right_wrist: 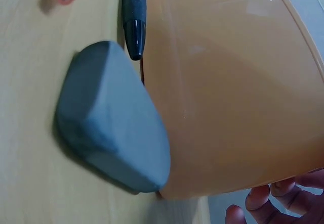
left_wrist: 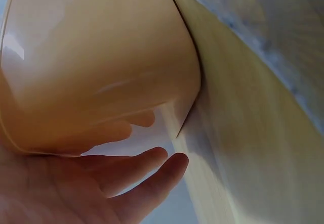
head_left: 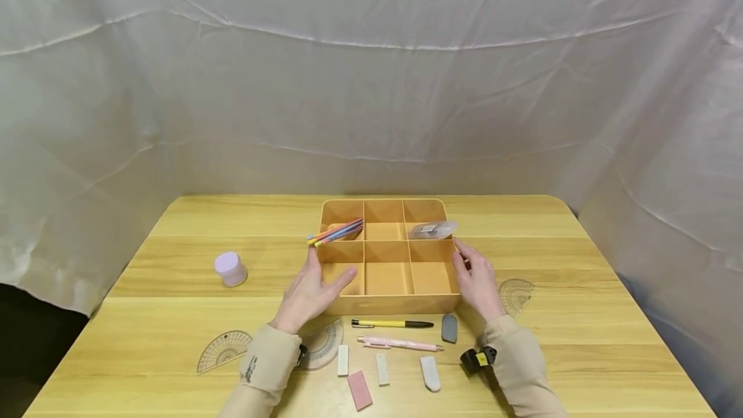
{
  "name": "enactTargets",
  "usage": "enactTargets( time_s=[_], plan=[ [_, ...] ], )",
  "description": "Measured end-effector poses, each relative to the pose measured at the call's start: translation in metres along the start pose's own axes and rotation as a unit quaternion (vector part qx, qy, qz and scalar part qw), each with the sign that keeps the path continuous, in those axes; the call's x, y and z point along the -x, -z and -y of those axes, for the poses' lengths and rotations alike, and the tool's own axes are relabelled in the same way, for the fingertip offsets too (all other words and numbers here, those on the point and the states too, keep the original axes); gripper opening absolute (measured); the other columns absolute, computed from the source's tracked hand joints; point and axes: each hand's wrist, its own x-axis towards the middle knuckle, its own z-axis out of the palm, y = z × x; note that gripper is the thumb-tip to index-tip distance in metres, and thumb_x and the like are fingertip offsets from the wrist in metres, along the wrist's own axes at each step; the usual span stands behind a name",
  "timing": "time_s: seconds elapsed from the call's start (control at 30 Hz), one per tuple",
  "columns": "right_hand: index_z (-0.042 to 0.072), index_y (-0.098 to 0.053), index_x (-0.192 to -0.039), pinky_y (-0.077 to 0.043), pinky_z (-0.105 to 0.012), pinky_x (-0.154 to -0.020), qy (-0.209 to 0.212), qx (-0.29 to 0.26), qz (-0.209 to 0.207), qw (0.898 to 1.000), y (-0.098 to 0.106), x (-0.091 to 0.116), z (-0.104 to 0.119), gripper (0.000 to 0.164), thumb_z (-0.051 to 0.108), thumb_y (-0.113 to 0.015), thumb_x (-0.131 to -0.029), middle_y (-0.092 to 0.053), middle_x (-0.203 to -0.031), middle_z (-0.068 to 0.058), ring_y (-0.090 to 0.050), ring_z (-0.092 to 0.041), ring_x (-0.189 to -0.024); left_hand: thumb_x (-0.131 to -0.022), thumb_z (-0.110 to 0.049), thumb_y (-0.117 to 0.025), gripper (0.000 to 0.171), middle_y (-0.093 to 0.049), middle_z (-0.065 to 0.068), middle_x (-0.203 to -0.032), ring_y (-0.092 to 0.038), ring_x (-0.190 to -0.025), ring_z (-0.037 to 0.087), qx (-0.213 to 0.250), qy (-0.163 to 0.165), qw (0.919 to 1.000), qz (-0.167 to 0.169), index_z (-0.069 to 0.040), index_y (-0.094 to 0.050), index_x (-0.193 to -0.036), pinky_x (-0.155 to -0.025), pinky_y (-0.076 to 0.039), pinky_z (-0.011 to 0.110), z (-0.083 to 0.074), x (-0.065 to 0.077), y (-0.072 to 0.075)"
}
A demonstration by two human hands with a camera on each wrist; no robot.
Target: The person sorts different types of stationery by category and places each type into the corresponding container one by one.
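An orange six-compartment organizer box (head_left: 383,304) lies between the hands. My left hand (head_left: 307,294) rests at its left wall, thumb stretched over the front left compartment and fingers outside; two of them spread apart beside the wall in the left wrist view. Along the right wall, my right hand (head_left: 478,279) touches the box with its fingertips near the rim. Coloured pens (head_left: 338,233) lean across the back left compartment, ends sticking out over the edge. A clear packet (head_left: 432,230) with a label overhangs the back right compartment.
Before the box lie a yellow pen (head_left: 386,324), a pink pen (head_left: 400,344), a grey eraser (head_left: 449,328), a pink eraser (head_left: 360,390) and several white ones (head_left: 429,373). Clear protractors (head_left: 225,350) lie on both sides. A lavender jar (head_left: 231,269) stands left.
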Motion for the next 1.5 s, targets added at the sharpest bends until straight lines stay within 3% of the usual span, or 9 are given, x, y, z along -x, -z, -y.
enactTargets(
  time_s=[0.13,0.27,0.77,0.93,1.03,1.17,1.5],
  plan=[
    [-0.013,-0.054,-0.128,-0.048,-0.038,-0.055,0.006,0.000,-0.002,1.000,0.000,0.000,0.000,0.034,0.001,-0.049,-0.097,-0.065,-0.086,-0.022,-0.056,-0.026,-0.067,-0.082,-0.074,-0.046,0.115,-0.012,0.024,-0.156,-0.037,-0.129,0.041,-0.004,0.004,1.0000,0.002,0.001,0.006,-0.152,-0.094,-0.044,0.058,0.001,-0.001,0.000],
    [-0.013,-0.054,-0.127,-0.048,-0.037,-0.054,0.008,0.000,-0.004,1.000,-0.001,0.000,-0.001,0.034,0.001,-0.050,-0.097,-0.064,-0.084,-0.020,-0.055,-0.025,-0.066,-0.084,-0.069,-0.049,0.112,-0.011,0.024,-0.156,-0.028,-0.134,0.041,-0.001,0.005,1.0000,0.005,0.002,0.006,-0.152,-0.104,-0.032,0.061,0.002,-0.001,0.000],
    [-0.012,-0.053,-0.130,-0.049,-0.039,-0.057,-0.005,-0.003,0.014,1.000,0.002,-0.002,-0.002,0.036,0.004,-0.049,-0.098,-0.064,-0.087,-0.022,-0.057,-0.027,-0.070,-0.085,-0.069,-0.048,0.113,-0.011,0.026,-0.155,-0.023,-0.136,0.040,0.006,-0.003,0.9999,0.008,0.004,0.006,-0.151,-0.106,-0.029,0.061,0.001,-0.002,-0.001],
    [-0.013,-0.050,-0.131,-0.051,-0.053,-0.077,-0.009,-0.011,0.039,0.999,0.008,-0.001,-0.006,0.039,0.012,-0.045,-0.102,-0.062,-0.114,-0.033,-0.061,-0.038,-0.088,-0.086,-0.066,-0.050,0.111,-0.010,0.026,-0.155,-0.022,-0.136,0.040,0.011,-0.002,0.9999,0.011,0.004,0.007,-0.151,-0.106,-0.028,0.061,0.001,-0.002,-0.003],
    [-0.012,-0.048,-0.134,-0.042,-0.060,-0.095,-0.020,-0.014,0.063,0.998,0.012,0.000,-0.008,0.043,0.019,-0.039,-0.105,-0.052,-0.130,-0.033,-0.054,-0.045,-0.110,-0.086,-0.067,-0.050,0.112,-0.010,0.026,-0.155,-0.023,-0.136,0.040,0.009,-0.001,0.9999,0.011,0.004,0.007,-0.151,-0.106,-0.029,0.061,0.001,-0.002,-0.004],
    [-0.010,-0.047,-0.136,-0.033,-0.061,-0.103,-0.033,-0.003,0.092,0.995,0.018,0.001,-0.010,0.048,0.025,-0.033,-0.106,-0.048,-0.135,-0.031,-0.043,-0.047,-0.122,-0.084,-0.070,-0.049,0.114,-0.011,0.026,-0.155,-0.024,-0.136,0.040,0.009,0.001,0.9999,0.011,0.004,0.007,-0.151,-0.105,-0.030,0.062,0.001,-0.002,-0.004],
    [-0.015,-0.050,-0.130,-0.041,-0.064,-0.092,-0.011,0.021,0.120,0.993,0.040,0.007,-0.019,0.045,0.020,-0.035,-0.106,-0.052,-0.125,-0.037,-0.054,-0.048,-0.106,-0.085,-0.067,-0.051,0.113,-0.010,0.024,-0.156,-0.023,-0.136,0.039,0.013,-0.001,0.9999,0.009,0.004,0.007,-0.151,-0.106,-0.029,0.061,0.002,-0.002,-0.004]
  ],
)
